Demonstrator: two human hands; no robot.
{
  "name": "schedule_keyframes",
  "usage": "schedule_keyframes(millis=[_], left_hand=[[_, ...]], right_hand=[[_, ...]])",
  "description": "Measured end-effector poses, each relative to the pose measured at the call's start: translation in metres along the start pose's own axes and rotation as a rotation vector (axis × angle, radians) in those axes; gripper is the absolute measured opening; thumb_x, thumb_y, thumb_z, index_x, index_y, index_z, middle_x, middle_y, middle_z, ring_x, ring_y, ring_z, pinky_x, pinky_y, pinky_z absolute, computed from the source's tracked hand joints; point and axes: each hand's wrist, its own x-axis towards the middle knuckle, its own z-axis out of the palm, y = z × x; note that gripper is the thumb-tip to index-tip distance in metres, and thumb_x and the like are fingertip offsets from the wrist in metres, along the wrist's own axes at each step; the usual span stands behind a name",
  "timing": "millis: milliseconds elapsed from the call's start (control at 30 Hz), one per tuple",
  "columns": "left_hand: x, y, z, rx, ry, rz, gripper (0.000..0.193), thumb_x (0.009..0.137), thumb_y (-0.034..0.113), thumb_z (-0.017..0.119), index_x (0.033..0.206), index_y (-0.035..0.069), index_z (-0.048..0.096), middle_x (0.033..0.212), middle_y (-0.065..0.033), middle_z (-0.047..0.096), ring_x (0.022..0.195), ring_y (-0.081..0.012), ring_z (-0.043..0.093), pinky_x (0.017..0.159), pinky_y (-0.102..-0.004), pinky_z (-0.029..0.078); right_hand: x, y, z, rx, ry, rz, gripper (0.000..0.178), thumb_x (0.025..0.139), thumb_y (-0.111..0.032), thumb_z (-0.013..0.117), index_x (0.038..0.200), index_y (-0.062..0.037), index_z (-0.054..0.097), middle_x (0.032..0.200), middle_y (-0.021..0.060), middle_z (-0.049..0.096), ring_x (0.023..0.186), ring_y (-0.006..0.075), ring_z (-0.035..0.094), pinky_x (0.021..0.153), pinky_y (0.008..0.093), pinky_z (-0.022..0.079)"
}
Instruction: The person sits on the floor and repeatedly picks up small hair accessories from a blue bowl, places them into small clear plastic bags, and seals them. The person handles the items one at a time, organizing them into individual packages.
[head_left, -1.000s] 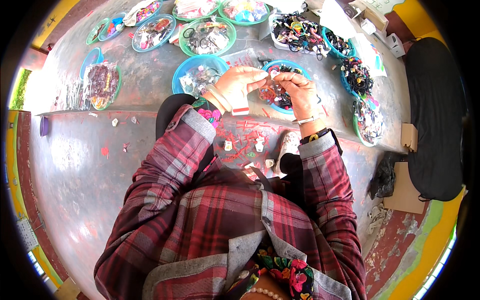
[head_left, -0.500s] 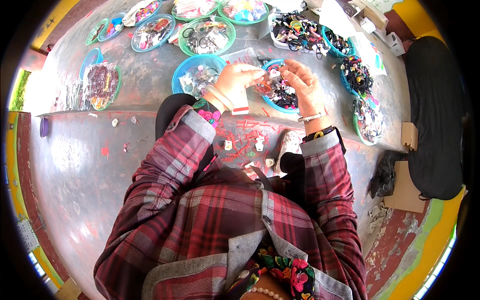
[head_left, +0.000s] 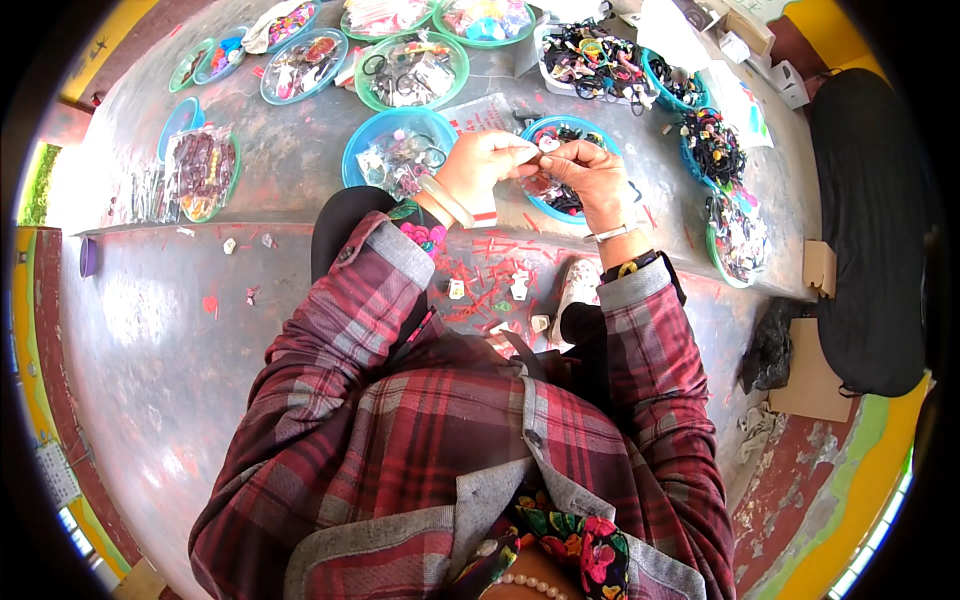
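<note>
My left hand [head_left: 478, 172] and my right hand [head_left: 592, 182] meet fingertip to fingertip above a blue basket [head_left: 612, 150] of hair ties and small trinkets. Both are closed in a pinch on a small brownish thing between them, too small and too covered by the fingers to name. Just left of my left hand stands another blue basket [head_left: 350, 150], with clear packets and dark rings in it. A white card with a red stripe [head_left: 484, 218] shows beneath my left hand.
Red scraps [head_left: 480, 270] and small white cards [head_left: 519, 286] litter the floor by my shoe [head_left: 578, 298]. A green basket [head_left: 462, 75] stands on the raised ledge among several others. A white tub [head_left: 548, 72] holds black hair ties. At right lie a black bag [head_left: 768, 350] and a long black case [head_left: 868, 230].
My right hand has moved left and down, from apart to touching my left fingertips. Its fingers have closed into a pinch. My left hand has shifted only slightly.
</note>
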Motion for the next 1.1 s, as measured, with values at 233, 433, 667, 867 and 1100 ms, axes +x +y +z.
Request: schedule_keyframes(millis=[233,433,667,867,1100], left_hand=[[0.0,0.006,0.0,0.021,0.005,0.022,0.025,0.087,0.011,0.053,0.101,-0.01,0.057,0.099,-0.0148,0.061,0.091,-0.0201,0.06,0.082,-0.0265,0.05],[0.0,0.009,0.0,0.064,-0.012,0.011,0.026,0.089,0.013,0.052,0.101,-0.009,0.057,0.099,-0.0155,0.061,0.091,-0.0212,0.061,0.08,-0.0264,0.05],[-0.003,0.017,0.005,0.07,-0.034,-0.04,0.027,0.089,0.016,0.051,0.101,-0.007,0.058,0.096,-0.0127,0.063,0.086,-0.0174,0.061,0.068,-0.0233,0.048],[-0.002,0.017,0.003,0.356,-0.04,0.065,0.023,0.085,0.017,0.057,0.098,-0.001,0.062,0.082,-0.0054,0.064,0.061,-0.0059,0.052,0.052,-0.0184,0.041],[-0.004,0.009,0.0,0.513,0.025,0.067,0.015,0.079,0.015,0.064,0.086,0.002,0.067,0.061,0.0016,0.057,0.047,-0.0036,0.045,0.042,-0.0198,0.035]], right_hand=[[-0.004,-0.013,-0.003,0.055,-0.004,-0.039,0.004,0.074,-0.003,0.068,0.077,-0.0021,0.066,0.072,-0.0006,0.062,0.066,0.0052,0.051,0.061,0.0196,0.04],[-0.005,-0.015,-0.003,0.012,0.051,-0.062,0.005,0.073,-0.004,0.07,0.075,-0.0022,0.065,0.07,-0.0016,0.061,0.062,0.0043,0.05,0.058,0.0188,0.04],[-0.005,-0.015,-0.004,0.013,0.089,-0.047,0.007,0.072,-0.006,0.071,0.073,-0.003,0.064,0.068,-0.0029,0.06,0.061,0.0035,0.049,0.057,0.0183,0.039],[-0.006,-0.019,-0.005,-0.011,0.024,-0.055,0.005,0.075,-0.005,0.068,0.076,-0.0029,0.064,0.07,-0.0038,0.059,0.063,0.0036,0.049,0.057,0.0179,0.038],[-0.009,-0.02,-0.001,-0.136,-0.075,-0.094,0.005,0.08,-0.007,0.062,0.08,-0.0021,0.064,0.07,-0.0055,0.057,0.063,0.0032,0.046,0.057,0.018,0.037]])
